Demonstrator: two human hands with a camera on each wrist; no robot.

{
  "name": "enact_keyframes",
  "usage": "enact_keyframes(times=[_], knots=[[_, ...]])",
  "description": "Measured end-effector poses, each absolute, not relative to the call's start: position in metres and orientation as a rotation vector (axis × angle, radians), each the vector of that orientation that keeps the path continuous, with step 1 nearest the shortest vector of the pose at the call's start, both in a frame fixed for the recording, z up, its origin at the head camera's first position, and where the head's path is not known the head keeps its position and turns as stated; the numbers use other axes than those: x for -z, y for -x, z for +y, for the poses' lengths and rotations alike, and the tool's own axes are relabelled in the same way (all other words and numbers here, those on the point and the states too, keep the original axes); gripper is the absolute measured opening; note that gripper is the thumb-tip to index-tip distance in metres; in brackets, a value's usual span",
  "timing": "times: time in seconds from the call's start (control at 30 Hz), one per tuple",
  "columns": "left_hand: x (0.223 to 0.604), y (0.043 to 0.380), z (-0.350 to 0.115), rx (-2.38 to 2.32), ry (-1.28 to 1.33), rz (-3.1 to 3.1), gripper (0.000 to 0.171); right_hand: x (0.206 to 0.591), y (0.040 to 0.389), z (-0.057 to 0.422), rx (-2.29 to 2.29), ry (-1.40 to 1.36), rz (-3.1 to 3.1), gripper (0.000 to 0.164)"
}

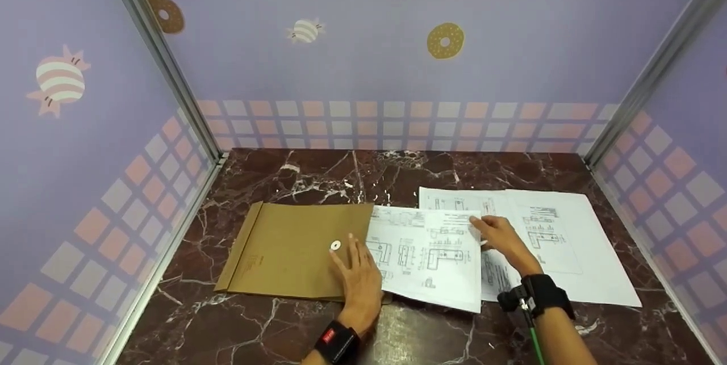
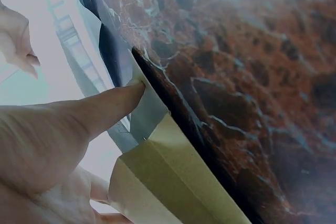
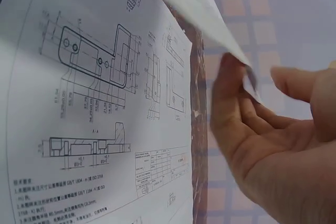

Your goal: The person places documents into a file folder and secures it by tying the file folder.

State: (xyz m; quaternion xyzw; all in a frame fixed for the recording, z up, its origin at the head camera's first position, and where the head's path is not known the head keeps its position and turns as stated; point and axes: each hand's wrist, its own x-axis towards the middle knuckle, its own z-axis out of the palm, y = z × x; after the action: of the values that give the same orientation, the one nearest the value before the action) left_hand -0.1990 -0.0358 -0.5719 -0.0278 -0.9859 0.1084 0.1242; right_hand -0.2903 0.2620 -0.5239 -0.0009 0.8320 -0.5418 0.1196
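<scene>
A brown envelope (image 1: 284, 246) lies flat with its mouth toward the right. My left hand (image 1: 360, 282) holds it at the mouth; fingers rest on the upper layer, and in the left wrist view the thumb presses the greyish lower flap (image 2: 149, 108). From the mouth stretches a sheet with printed drawings (image 1: 423, 263), its left part hidden inside. At that sheet's right edge is my right hand (image 1: 502, 237). In the right wrist view its fingers touch the lifted edge of the paper (image 3: 210, 19), with the thumb apart from them.
More drawing sheets (image 1: 602, 257) lie spread at the right, partly under my right forearm. The dark marbled tabletop (image 1: 272, 325) surrounds everything. Patterned panels stand behind and at both sides, joined by metal posts (image 1: 170, 64).
</scene>
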Motion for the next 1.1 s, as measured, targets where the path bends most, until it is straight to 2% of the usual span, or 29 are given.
enact_keyframes(times=[0.1,0.17,0.27,0.37,0.5,0.63,0.8,1.03,1.1], knots=[[0.572,0.199,-0.036,-0.326,0.078,-2.870,0.063,0.523,0.286,0.265,1.502,0.014,2.357,0.063],[0.571,0.199,-0.036,-0.324,0.074,-2.868,0.061,0.522,0.282,0.267,1.458,0.042,2.312,0.059],[0.571,0.199,-0.037,-0.310,0.064,-2.848,0.057,0.521,0.276,0.271,1.394,0.096,2.248,0.046],[0.572,0.199,-0.037,-0.304,0.058,-2.817,0.061,0.519,0.272,0.274,1.353,0.126,2.220,0.038],[0.573,0.198,-0.037,-0.283,0.057,-2.783,0.057,0.519,0.272,0.275,1.364,0.123,2.267,0.015],[0.574,0.199,-0.037,-0.260,0.059,-2.782,0.053,0.522,0.274,0.274,1.439,0.097,2.324,0.015],[0.574,0.199,-0.037,-0.240,0.065,-2.797,0.063,0.523,0.276,0.272,1.517,0.101,2.373,0.019],[0.571,0.196,-0.038,-0.232,0.094,-2.867,0.107,0.521,0.277,0.268,1.544,0.155,2.328,0.023],[0.570,0.195,-0.039,-0.222,0.102,-2.886,0.109,0.520,0.277,0.267,1.539,0.170,2.338,0.029]])
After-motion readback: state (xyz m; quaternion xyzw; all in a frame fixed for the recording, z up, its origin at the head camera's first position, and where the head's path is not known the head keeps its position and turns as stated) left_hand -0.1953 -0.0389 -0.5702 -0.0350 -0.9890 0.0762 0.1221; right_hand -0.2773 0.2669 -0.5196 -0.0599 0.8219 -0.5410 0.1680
